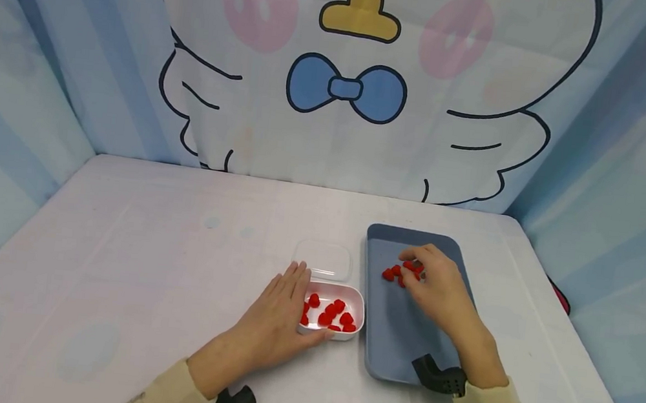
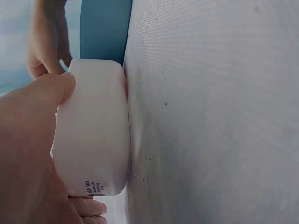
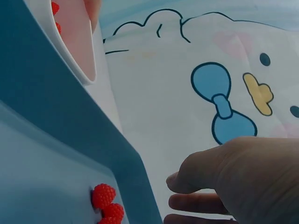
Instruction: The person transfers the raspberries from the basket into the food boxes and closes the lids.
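Observation:
My left hand (image 1: 279, 324) rests against a small white box (image 1: 359, 322), its straight fingers along the left side and its thumb at the near rim. Several red raspberries (image 1: 329, 316) lie scattered inside. In the left wrist view the box wall (image 2: 93, 126) shows small printed text, with the thumb over the rim. My right hand (image 1: 437, 290) hovers over a blue-grey tray (image 1: 397, 338), thumb and fingers apart above a cluster of raspberries (image 1: 388, 274). In the right wrist view no raspberry shows between those fingers, and other raspberries (image 3: 103, 196) lie below on the tray.
A clear plastic lid (image 1: 323, 260) lies on the white-covered table (image 1: 148, 262) just behind the box. The tray's raised left wall stands close beside the box. Patterned curtains (image 1: 340, 145) border the table at the back and sides.

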The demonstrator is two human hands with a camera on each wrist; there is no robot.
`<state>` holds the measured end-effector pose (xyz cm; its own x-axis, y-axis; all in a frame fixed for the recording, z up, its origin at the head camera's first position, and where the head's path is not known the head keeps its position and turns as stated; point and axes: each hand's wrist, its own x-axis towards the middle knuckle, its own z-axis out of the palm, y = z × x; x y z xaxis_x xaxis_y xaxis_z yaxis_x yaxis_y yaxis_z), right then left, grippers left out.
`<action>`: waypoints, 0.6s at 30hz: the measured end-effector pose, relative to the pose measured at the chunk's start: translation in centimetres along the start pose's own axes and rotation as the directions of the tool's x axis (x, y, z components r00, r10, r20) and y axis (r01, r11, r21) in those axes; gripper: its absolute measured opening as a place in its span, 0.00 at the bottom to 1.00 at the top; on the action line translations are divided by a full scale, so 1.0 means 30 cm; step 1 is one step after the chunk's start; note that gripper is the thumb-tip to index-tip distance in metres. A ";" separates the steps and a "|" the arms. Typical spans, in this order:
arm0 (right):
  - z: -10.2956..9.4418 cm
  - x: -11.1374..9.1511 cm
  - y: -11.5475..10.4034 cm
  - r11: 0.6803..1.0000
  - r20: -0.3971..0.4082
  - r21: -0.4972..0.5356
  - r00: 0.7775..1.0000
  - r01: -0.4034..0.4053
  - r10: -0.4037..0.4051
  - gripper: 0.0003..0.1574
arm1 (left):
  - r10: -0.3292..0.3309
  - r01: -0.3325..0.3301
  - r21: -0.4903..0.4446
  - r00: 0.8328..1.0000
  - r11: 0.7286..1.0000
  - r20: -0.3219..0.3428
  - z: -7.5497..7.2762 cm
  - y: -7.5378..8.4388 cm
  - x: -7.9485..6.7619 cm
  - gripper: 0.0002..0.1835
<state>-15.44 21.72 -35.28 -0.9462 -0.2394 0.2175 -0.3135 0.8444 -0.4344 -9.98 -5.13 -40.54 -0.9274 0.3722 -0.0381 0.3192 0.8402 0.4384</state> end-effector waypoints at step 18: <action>0.008 0.008 0.051 0.995 0.067 -0.038 0.993 -0.096 0.099 0.14 | 0.003 -0.003 0.003 1.000 1.000 -0.002 -0.002 -0.003 -0.005 0.56</action>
<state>-16.17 22.83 -36.09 -0.9758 -0.1863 0.1144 -0.2175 0.8813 -0.4196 -9.87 -5.28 -40.52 -0.9268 0.3739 -0.0348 0.3225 0.8401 0.4361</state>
